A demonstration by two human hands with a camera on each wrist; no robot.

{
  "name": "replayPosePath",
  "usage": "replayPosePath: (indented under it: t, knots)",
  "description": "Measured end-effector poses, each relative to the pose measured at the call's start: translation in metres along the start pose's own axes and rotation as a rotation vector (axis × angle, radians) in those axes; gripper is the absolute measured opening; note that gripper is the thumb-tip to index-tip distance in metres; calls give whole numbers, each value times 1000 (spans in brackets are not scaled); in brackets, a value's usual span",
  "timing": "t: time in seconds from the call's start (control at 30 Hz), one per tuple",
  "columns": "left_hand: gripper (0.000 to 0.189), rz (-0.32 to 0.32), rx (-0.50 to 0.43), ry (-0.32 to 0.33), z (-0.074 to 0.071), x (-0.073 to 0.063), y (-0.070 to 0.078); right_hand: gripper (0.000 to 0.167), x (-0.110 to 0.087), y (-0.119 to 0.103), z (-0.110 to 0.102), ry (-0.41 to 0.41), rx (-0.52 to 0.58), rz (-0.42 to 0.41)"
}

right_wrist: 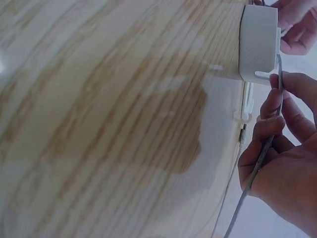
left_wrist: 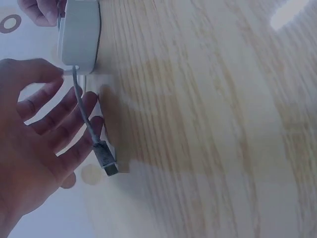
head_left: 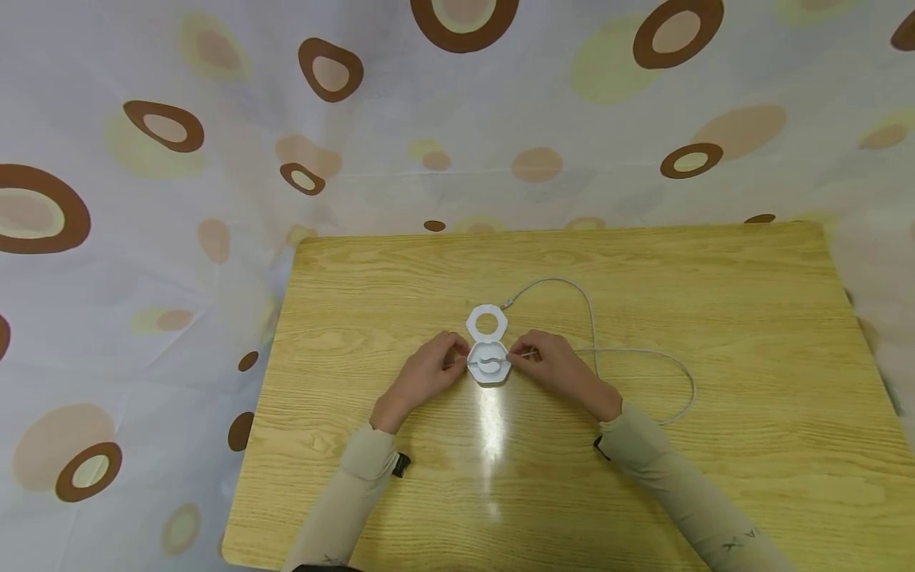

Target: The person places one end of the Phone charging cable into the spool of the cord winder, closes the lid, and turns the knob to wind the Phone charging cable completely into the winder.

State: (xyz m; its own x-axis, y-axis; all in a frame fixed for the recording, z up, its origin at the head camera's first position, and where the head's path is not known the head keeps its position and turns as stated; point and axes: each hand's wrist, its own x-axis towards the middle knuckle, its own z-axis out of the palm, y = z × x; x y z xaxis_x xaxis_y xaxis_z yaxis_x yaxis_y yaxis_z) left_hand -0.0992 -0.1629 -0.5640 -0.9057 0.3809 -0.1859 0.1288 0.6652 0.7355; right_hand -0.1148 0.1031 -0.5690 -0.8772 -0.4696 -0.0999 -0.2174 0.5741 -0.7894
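Observation:
A white hexagonal case (head_left: 489, 381) sits on the table with its ring-shaped lid (head_left: 473, 324) folded out behind it. Inside is a white curved core, with a thin grey cable (head_left: 590, 318) running across it. At the case's left side, my left hand (head_left: 432, 365) pinches the cable near the slot; a short tail with a USB plug (left_wrist: 105, 157) hangs past its spread fingers. Opposite, my right hand (head_left: 554, 361) pinches the cable between thumb and forefinger by the right slot. The cable (right_wrist: 257, 163) passes on across that palm.
The cable's far end lies beside the lid with its connector (head_left: 507, 303). From there the cable loops over the wooden table (head_left: 743, 302) to the right. A patterned curtain (head_left: 457, 119) hangs behind the table and along its left side.

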Motion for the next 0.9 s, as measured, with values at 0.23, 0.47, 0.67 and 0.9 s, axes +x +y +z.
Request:
replayPosePath:
  t: [0.23, 0.47, 0.67, 0.9]
  knots:
    - [42, 129, 126, 2, 8, -2, 4, 12, 0, -2, 1, 0, -7, -5]
    - [45, 189, 208, 49, 15, 0, 9, 12, -1, -3, 2, 3, 3, -22]
    - [45, 172, 175, 51, 17, 2, 9, 12, -2, -4, 0, -13, 7, -10]
    - [44, 151, 121, 35, 17, 2, 12, 12, -2, -4, 0, -38, 4, -9]
